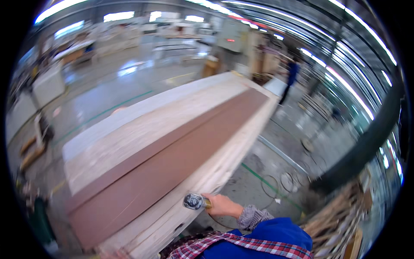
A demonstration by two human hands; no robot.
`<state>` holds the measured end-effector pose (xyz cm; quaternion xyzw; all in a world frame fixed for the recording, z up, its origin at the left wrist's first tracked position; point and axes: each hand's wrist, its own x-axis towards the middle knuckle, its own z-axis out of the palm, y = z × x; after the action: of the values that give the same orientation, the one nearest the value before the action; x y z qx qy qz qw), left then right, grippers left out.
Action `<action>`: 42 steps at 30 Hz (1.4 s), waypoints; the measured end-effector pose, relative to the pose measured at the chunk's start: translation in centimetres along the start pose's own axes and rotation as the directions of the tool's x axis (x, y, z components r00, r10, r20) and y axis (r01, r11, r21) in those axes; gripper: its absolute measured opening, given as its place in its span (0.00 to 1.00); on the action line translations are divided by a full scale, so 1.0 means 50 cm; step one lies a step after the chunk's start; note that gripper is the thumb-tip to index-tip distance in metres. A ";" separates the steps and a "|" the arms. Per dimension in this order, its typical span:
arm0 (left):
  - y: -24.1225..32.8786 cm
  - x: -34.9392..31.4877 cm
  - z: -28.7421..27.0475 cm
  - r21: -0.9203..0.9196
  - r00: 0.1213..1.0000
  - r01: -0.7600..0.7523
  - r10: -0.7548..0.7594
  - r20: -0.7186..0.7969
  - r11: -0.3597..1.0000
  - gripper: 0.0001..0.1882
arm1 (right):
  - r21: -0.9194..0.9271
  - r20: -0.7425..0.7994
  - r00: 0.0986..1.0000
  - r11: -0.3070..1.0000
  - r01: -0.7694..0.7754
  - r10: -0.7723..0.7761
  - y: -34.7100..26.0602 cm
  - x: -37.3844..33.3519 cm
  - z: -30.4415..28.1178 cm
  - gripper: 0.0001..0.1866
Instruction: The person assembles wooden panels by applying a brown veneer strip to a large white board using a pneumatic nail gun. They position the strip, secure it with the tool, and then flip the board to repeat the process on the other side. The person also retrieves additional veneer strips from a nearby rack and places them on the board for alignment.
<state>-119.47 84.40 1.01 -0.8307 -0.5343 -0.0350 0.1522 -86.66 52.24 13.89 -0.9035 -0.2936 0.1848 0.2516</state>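
Observation:
My right hand [223, 205] is closed round the yellowish grip of a hand-held power tool [194, 201] with a round, grey-and-black head. Its exact kind is too blurred to make out. The tool sits by the near edge of a long pale wooden worktop [207, 172]. Lengthwise on that worktop lies a long brown panel [172, 159], with a raised or stepped line along it. At the lower edge, by the panel's near end, my left hand [113, 254] shows only as a blurred patch, its fingers smeared.
Hose or cable loops [288, 182] lie on the grey floor to the right, near a metal bar [282, 156]. Wood strips [340, 224] are piled at lower right, below a thick dark duct [362, 159]. A person in blue [292, 75] stands beyond the worktop's far end.

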 end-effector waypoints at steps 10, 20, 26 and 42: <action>0.602 0.176 -0.003 -0.468 0.832 -0.271 0.450 0.326 0.841 0.33 | 0.362 -0.164 0.737 0.735 -0.573 0.656 0.457 -0.344 -0.049 0.33; 1.302 0.063 -0.250 -0.510 0.631 -0.607 0.760 0.158 0.610 0.41 | 0.601 0.078 0.493 0.353 -0.717 0.867 0.717 -0.393 -0.094 0.35; 1.697 0.025 -0.328 -0.520 0.569 -0.668 0.816 0.103 0.531 0.44 | 0.511 0.112 0.315 0.217 -0.832 0.943 0.934 -0.303 -0.275 0.47; 2.347 -0.079 -0.496 -0.552 0.557 -0.690 0.831 0.008 0.468 0.45 | 0.641 -0.089 0.291 0.278 -0.716 0.953 1.546 -0.102 -0.702 0.39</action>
<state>-13.13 28.84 -1.56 -0.9859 -0.0903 0.0194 -0.1398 -39.80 -17.29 -0.44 -0.8312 0.3753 0.1377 0.3865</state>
